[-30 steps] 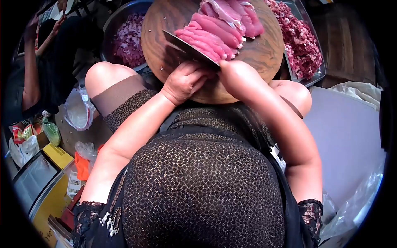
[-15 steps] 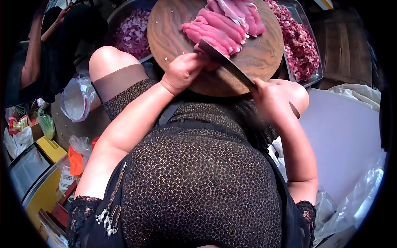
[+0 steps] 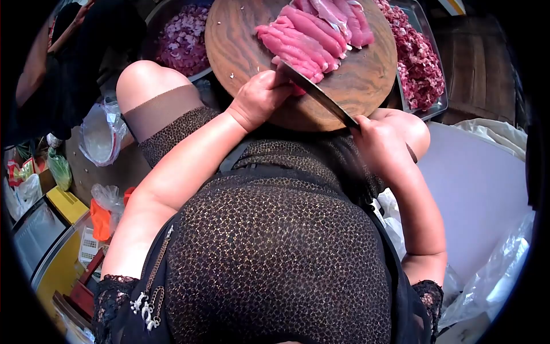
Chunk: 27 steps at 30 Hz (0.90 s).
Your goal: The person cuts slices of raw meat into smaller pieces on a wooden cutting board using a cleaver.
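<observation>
On a round wooden board (image 3: 240,34) lie several pink meat slices (image 3: 303,43), overlapping in rows. My right hand (image 3: 378,140) is closed on the handle of a knife (image 3: 318,94) at the board's near right edge. The blade slants up and left, its tip beside the nearest slices. My left hand (image 3: 260,98) is at the board's near left edge, its fingers bent together at a piece of meat by the blade tip. The blade and the hand hide most of that piece.
A metal tray (image 3: 438,69) of chopped red meat stands right of the board, and a bowl (image 3: 152,23) of diced pale meat left of it. Another person's arm (image 3: 34,66) shows at the upper left. A clear plastic bag (image 3: 100,135) is below that person.
My right hand and the knife have moved right and toward me, away from the rows of slices. My left hand has shifted slightly right. The other person's arms have moved left.
</observation>
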Each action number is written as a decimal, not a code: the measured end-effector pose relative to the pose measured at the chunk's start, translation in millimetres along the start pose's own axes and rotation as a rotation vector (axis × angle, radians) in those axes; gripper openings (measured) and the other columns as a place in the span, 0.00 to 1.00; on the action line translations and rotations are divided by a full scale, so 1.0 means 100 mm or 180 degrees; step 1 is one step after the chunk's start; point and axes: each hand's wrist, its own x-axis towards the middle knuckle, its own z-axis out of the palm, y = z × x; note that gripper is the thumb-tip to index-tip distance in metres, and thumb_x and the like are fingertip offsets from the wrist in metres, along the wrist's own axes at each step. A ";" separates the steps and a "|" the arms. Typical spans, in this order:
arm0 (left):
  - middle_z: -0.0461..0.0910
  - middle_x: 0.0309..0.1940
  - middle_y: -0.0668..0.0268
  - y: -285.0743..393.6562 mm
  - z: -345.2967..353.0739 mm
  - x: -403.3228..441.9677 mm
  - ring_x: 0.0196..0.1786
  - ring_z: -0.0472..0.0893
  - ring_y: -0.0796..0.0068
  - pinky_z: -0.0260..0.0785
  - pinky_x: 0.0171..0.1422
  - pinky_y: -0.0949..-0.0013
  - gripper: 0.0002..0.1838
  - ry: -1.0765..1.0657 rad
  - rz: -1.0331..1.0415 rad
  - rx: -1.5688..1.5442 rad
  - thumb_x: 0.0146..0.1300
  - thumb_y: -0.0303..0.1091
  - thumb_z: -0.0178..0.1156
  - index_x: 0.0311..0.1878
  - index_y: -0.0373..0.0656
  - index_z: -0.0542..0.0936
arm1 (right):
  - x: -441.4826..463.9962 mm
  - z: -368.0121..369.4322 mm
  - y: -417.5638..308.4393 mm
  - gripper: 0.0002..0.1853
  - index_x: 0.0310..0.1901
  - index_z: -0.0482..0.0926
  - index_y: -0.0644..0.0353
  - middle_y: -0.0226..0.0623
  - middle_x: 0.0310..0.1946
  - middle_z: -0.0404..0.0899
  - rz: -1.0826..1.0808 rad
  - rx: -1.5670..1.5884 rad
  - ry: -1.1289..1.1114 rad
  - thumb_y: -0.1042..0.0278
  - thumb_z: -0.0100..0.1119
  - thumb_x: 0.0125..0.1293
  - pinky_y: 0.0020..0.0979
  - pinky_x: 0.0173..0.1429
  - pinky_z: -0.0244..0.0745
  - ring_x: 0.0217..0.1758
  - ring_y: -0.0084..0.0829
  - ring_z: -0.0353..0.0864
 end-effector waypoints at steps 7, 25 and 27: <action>0.85 0.48 0.61 -0.07 -0.02 -0.02 0.53 0.83 0.61 0.73 0.60 0.63 0.14 0.0303 0.1066 0.1558 0.69 0.34 0.57 0.54 0.45 0.83 | 0.16 0.08 0.09 0.19 0.24 0.78 0.61 0.46 0.23 0.82 0.0023 0.0095 0.0176 0.61 0.53 0.72 0.44 0.32 0.77 0.27 0.48 0.83; 0.82 0.40 0.60 -0.07 0.01 0.01 0.42 0.83 0.59 0.76 0.48 0.61 0.08 0.0342 0.0966 0.1529 0.64 0.23 0.59 0.46 0.39 0.81 | 0.15 -0.21 0.08 0.04 0.35 0.81 0.62 0.44 0.22 0.77 -0.0339 -0.0245 0.0332 0.71 0.65 0.62 0.45 0.34 0.73 0.28 0.46 0.78; 0.83 0.40 0.60 -0.05 0.02 0.01 0.42 0.84 0.59 0.76 0.48 0.61 0.08 0.0288 0.0759 0.1361 0.65 0.23 0.58 0.46 0.39 0.81 | 0.16 -0.26 0.06 0.05 0.34 0.80 0.62 0.44 0.21 0.76 -0.0276 -0.0311 0.0165 0.70 0.64 0.63 0.45 0.34 0.73 0.28 0.48 0.78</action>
